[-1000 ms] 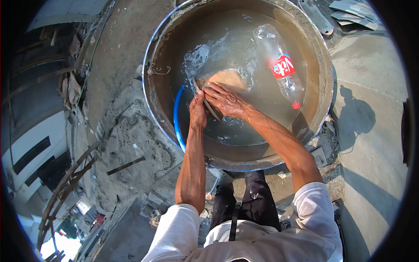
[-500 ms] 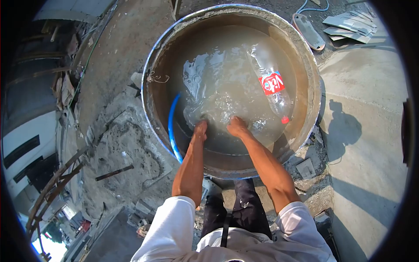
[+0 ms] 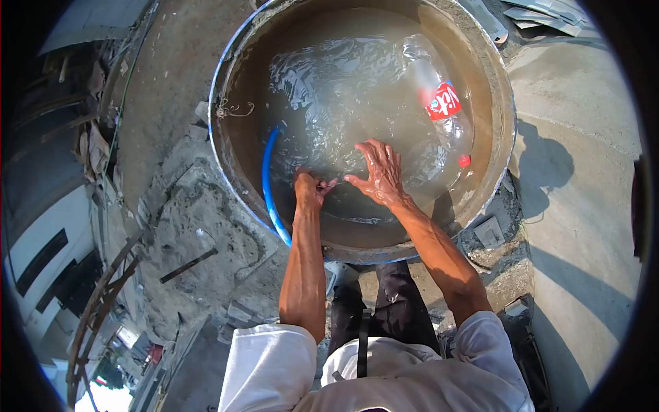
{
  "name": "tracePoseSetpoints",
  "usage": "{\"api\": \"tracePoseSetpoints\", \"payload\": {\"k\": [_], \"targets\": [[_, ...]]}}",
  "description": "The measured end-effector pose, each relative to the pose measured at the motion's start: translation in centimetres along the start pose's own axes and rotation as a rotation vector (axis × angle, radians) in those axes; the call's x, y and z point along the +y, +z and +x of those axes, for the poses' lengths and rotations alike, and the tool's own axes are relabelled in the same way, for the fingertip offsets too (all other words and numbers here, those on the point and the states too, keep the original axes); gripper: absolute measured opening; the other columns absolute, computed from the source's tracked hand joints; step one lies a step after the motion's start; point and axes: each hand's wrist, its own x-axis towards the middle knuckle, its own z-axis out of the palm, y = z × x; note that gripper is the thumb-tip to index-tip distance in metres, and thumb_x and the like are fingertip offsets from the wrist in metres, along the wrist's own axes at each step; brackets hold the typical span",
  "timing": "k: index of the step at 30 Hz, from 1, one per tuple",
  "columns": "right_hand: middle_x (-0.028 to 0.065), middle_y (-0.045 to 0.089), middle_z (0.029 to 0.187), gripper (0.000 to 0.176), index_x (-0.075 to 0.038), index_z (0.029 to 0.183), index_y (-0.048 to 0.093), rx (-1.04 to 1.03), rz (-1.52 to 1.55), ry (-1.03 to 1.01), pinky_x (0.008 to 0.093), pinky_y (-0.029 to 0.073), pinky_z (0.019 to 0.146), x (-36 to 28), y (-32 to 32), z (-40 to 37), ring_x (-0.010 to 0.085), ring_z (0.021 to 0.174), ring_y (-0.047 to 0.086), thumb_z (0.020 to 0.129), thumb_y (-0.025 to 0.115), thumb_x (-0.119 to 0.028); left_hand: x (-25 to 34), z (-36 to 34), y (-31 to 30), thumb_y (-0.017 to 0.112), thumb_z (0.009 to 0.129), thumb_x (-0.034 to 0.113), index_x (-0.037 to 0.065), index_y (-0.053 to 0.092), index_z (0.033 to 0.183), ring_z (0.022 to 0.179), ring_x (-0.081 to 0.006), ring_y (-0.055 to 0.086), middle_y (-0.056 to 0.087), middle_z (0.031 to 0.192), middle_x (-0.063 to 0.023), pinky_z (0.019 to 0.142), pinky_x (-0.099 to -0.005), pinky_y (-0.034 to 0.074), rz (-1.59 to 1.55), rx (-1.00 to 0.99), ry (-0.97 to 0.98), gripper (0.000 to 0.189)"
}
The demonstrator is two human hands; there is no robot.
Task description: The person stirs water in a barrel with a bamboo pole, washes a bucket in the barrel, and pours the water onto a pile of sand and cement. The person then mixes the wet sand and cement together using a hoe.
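Both my hands are over the murky water [image 3: 322, 89] inside a big round tub [image 3: 504, 103] with a blue-edged, mortar-crusted rim. My left hand [image 3: 312, 184] is closed, its fingers curled with the tips pointing right; whatever it may hold is too small to make out. Close beside it, my right hand [image 3: 381, 173] is wet and open, fingers spread and thumb toward the left hand. A blue hose [image 3: 268, 182] hangs over the rim into the water, left of my left hand. A clear plastic bottle [image 3: 445, 103] with a red label and red cap floats to the right.
Rough, cement-spattered ground [image 3: 206, 226] with a short dark bar [image 3: 189, 266] lies to the left. A bit of wire [image 3: 235, 110] clings to the tub's left wall. Flat sheets [image 3: 549, 15] are stacked at the upper right, beyond a concrete slab [image 3: 583, 158].
Both hands, dipped into the water before, have come up out of it. The right hand has opened and spread its fingers. The bottle has shifted slightly within the tub.
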Motion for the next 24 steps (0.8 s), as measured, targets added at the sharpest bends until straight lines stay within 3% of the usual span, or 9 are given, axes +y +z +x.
{"api": "tracePoseSetpoints", "payload": {"k": [2,5,8,11,16,17,18,20,24], "targets": [[0.015,0.049,0.129,0.073,-0.013,0.133,0.042,0.051,0.021,0.071,0.0525,0.034,0.099,0.9,-0.8,1.3,0.0359,0.122,0.043,0.072,0.078,-0.031,0.5,-2.0,0.4,0.028,0.102,0.038,0.006,0.045,0.106,0.046,-0.0143,0.039,0.034,0.059,-0.0018,0.064,-0.0492,0.059,0.21,0.088,0.111,0.037],[0.0181,0.048,0.133,0.077,-0.015,0.138,0.038,-0.185,0.429,0.359,0.0494,0.033,0.104,4.0,1.4,3.6,0.0372,0.127,0.041,0.073,0.077,-0.032,0.7,-3.0,-0.4,0.028,0.101,0.039,0.007,0.045,0.107,0.045,-0.0139,0.038,0.035,0.059,-0.0014,0.059,-0.0471,0.058,0.239,0.066,0.127,0.037],[0.0156,0.054,0.113,0.053,-0.012,0.118,0.046,-0.033,0.033,0.245,0.0502,0.046,0.086,3.6,2.9,3.6,0.0368,0.111,0.051,0.074,0.075,-0.019,0.3,-3.4,-1.2,0.03,0.102,0.042,0.007,0.047,0.106,0.046,-0.0138,0.038,0.037,0.059,-0.001,0.048,-0.0383,0.049,0.13,0.062,0.155,0.039],[0.0143,0.053,0.104,0.044,-0.011,0.109,0.045,-0.108,-0.133,0.329,0.0507,0.047,0.08,1.4,0.4,3.5,0.0363,0.103,0.053,0.074,0.072,-0.012,-0.3,-4.0,0.1,0.034,0.1,0.049,0.007,0.047,0.105,0.044,-0.0127,0.037,0.037,0.058,-0.0007,0.041,-0.0317,0.037,0.014,-0.025,0.269,0.044],[0.0201,0.055,0.101,0.043,-0.01,0.115,0.04,-0.135,-0.138,0.369,0.053,0.048,0.074,1.3,-1.5,1.7,0.0414,0.094,0.058,0.083,0.067,-0.016,-0.6,-4.1,0.5,0.039,0.097,0.056,0.004,0.053,0.099,0.04,-0.0073,0.033,0.033,0.051,0.003,0.036,-0.0251,0.033,0.398,-0.034,0.454,0.054],[0.0214,0.056,0.099,0.044,-0.009,0.117,0.039,-0.187,-0.125,0.359,0.0537,0.048,0.072,1.0,-1.2,1.3,0.0428,0.09,0.06,0.084,0.066,-0.017,-1.1,-3.1,0.7,0.044,0.096,0.054,0.003,0.055,0.109,0.038,-0.0075,0.033,0.037,0.051,0.0025,0.035,-0.0245,0.033,0.391,-0.05,0.482,0.054],[0.0218,0.057,0.098,0.044,-0.008,0.118,0.039,-0.213,-0.116,0.277,0.0533,0.048,0.072,1.0,-1.0,1.0,0.0437,0.087,0.061,0.084,0.066,-0.017,-0.7,-4.8,2.3,0.05,0.095,0.05,0.003,0.054,0.121,0.04,-0.0093,0.039,0.044,0.054,0.0003,0.038,-0.0258,0.039,0.445,-0.064,0.464,0.054],[0.0215,0.058,0.098,0.043,-0.008,0.118,0.04,-0.219,-0.104,0.128,0.0521,0.048,0.07,0.7,0.2,0.0,0.0443,0.085,0.061,0.084,0.065,-0.017,-4.2,-0.7,4.1,0.056,0.094,0.043,0.001,0.052,0.126,0.072,-0.0107,0.058,0.056,0.075,-0.0021,0.064,-0.0248,0.05,0.385,-0.182,0.469,0.053],[0.0197,0.059,0.1,0.036,-0.007,0.114,0.046,-0.142,-0.012,0.037,0.0504,0.047,0.069,-1.1,1.3,-0.1,0.043,0.086,0.061,0.084,0.064,-0.014,-6.3,1.7,7.5,0.057,0.094,0.035,-0.004,0.054,0.121,0.084,-0.0211,0.059,0.062,0.094,-0.0127,0.068,-0.0384,0.049,0.206,-0.131,0.309,0.048]]}}
